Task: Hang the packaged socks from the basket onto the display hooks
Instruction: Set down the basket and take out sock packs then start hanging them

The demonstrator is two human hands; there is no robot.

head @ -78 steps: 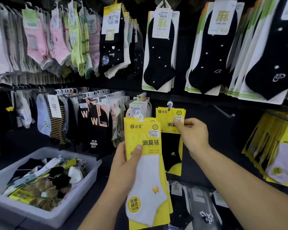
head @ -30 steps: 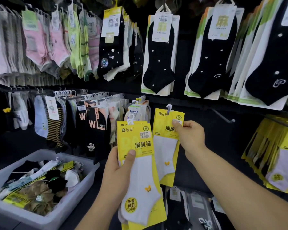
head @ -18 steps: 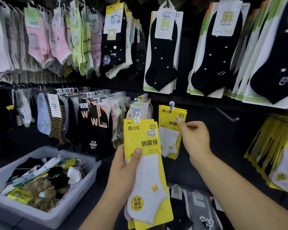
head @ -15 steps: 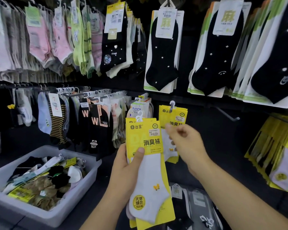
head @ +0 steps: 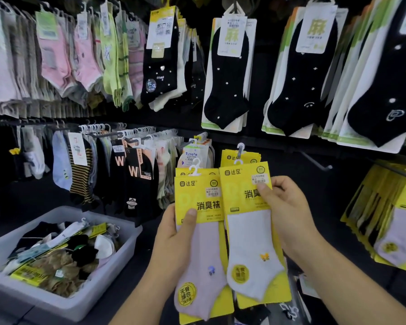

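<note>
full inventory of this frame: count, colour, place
held pack: one, yellow card, white sock, in right hand
held stack: at least two, yellow, front sock pale pink, in left hand
hung packs: several, yellow, hook behind held ones
basket: one, grey, lower left
loose socks: many, mixed, in basket
dotted socks: many, black, upper right
pastel socks: many, pink, green, upper left
W socks: several, black, middle row
side packs: many, yellow, far right
bare hook: one, dark, right of hung packs
left hand: grips held stack
right hand: pinches held pack

Left hand (head: 174, 240) holds a pink-sock pack (head: 201, 249); right hand (head: 288, 212) pinches a white-sock pack (head: 251, 233).
</note>
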